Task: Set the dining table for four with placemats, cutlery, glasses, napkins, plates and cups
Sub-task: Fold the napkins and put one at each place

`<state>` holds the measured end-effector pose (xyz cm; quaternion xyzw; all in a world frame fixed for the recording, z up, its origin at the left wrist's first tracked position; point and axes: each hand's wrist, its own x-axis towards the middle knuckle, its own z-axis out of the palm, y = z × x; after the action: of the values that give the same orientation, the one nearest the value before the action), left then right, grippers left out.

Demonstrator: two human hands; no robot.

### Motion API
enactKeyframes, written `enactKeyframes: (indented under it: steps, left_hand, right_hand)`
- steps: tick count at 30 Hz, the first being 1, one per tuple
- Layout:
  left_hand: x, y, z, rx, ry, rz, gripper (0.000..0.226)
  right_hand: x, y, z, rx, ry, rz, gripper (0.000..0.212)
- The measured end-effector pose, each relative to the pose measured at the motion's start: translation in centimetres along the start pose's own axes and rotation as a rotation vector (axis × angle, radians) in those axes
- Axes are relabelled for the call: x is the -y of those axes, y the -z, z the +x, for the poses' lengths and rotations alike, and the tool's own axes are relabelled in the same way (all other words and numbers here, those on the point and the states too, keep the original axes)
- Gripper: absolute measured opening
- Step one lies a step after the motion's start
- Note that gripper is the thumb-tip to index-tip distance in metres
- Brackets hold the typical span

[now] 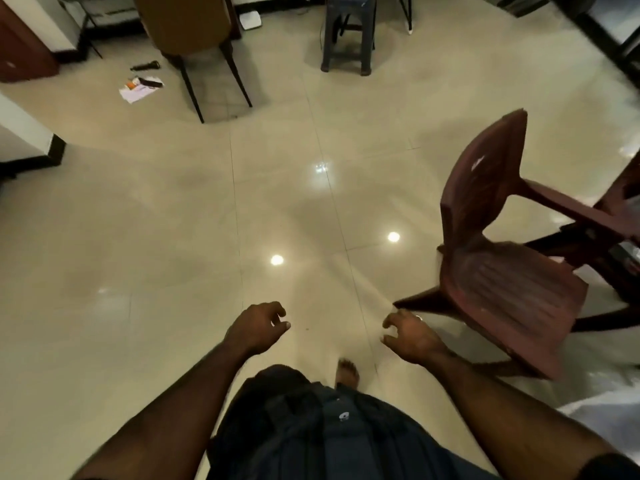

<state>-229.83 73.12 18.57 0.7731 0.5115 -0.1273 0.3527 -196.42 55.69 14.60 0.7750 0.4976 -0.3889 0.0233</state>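
Note:
Both my hands hang in front of me over a glossy beige tiled floor. My left hand (258,327) has loosely curled fingers and holds nothing. My right hand (410,336) is also loosely curled and holds nothing; it sits just left of a maroon plastic chair (502,271). No placemats, cutlery, glasses, napkins, plates or cups are in view. A pale surface edge (602,420) shows at the lower right, too little of it to tell what it is.
A brown chair with dark legs (194,36) stands at the far left, a dark plastic stool (348,32) at the far middle. Papers and small dark items (140,86) lie on the floor. A white wall corner (24,133) juts in at the left.

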Motion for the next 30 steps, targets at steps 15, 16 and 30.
enactKeyframes:
  steps: [15,16,30]
  left_hand:
    - [-1.4,21.9,35.4,0.052,-0.133,0.027,0.032]
    - [-3.1,23.6,38.1,0.083,-0.183,0.073,0.034]
    - [-30.1,32.1,67.0,0.163,-0.504,0.569,0.094]
  right_hand:
    - [7.3,20.2,25.2,-0.178,-0.265,0.369,0.053]
    - [7.7,21.7,26.4,-0.222,-0.275,0.417,0.055]
    - [-4.8,37.1,43.5,-0.232,-0.481,0.458,0.093]
